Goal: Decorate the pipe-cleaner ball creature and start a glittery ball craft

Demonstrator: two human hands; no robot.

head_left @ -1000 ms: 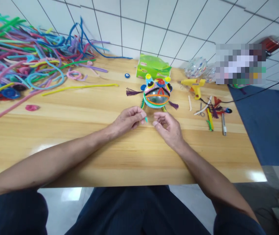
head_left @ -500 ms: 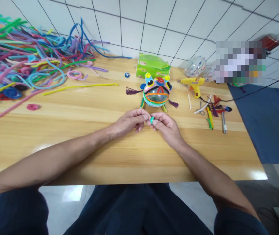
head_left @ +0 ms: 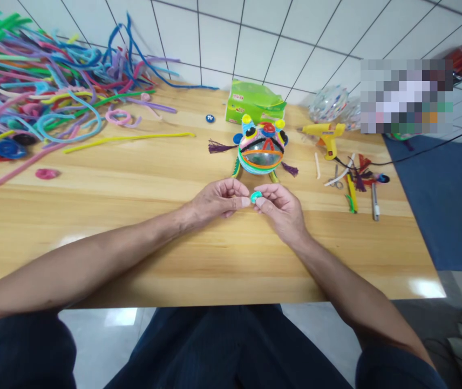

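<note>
1. Perhaps the small teal piece could slip or spring loose, since only fingertips hold it; too hard a squeeze might deform it.
2. It lies between the thumb and fingers of the right hand, which are clamped on it over the table. Thumb and fingertips of the left hand come close together at its left edge; whether they grip it, I cannot tell.
3. Just beyond stands the decorated ball figure; a careless forward knuckle could knock it.
</note>
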